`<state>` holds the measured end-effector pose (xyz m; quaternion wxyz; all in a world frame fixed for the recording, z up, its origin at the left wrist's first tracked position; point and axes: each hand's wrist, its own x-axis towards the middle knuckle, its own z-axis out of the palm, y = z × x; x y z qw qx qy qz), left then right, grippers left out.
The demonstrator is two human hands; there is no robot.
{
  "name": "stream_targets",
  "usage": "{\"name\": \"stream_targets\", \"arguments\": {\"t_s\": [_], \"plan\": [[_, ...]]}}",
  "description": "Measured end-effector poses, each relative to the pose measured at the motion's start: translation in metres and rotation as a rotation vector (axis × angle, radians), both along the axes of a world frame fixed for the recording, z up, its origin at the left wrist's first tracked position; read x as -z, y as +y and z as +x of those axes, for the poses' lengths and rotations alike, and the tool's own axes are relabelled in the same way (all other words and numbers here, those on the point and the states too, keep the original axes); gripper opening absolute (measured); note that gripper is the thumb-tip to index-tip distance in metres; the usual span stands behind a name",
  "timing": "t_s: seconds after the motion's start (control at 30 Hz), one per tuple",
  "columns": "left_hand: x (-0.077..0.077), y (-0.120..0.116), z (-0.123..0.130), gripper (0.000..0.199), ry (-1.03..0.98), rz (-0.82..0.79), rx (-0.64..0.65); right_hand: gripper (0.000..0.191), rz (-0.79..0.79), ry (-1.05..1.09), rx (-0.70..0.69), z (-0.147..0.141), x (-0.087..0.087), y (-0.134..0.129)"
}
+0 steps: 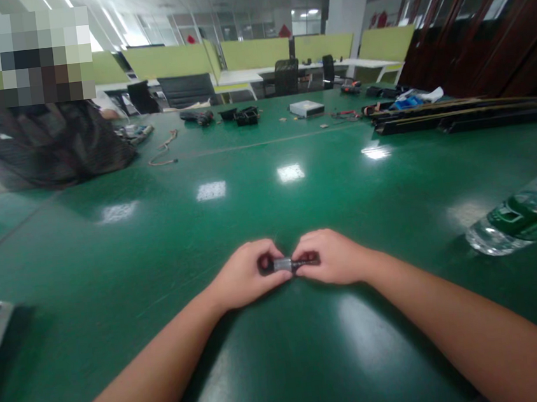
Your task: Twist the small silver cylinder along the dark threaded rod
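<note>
Low over the middle of the green table (232,217), my two hands meet at a small, slim black-and-grey cylindrical piece (283,264). It lies roughly level from left to right, with a grey middle and darker ends; its exact kind is too blurred to make out. My left hand (245,274) is closed around its left end, thumb and fingers curled about a dark rounded part. At the thinner dark right end, my right hand (329,257) pinches it between thumb and fingers. Parts of both ends are hidden by my fingers.
A clear bottle with a green label (515,220) lies at the right. Black strips (432,116) are stacked back right. Along the far edge sit a grey box (307,108) and black parts (246,115). A dark bag (61,146) stands back left, beside a partly visible person.
</note>
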<state>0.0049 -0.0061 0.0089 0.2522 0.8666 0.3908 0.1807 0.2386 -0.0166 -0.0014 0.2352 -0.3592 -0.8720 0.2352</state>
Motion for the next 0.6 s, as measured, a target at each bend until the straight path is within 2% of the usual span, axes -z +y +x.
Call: {"name": "stream_targets", "arguments": {"t_s": [0.6], "plan": [[-0.0006, -0.0002, -0.0002, 0.025, -0.010, -0.007, 0.009, 0.012, 0.025, -0.003, -0.015, 0.0022, 0.0010, 0.0005]]}}
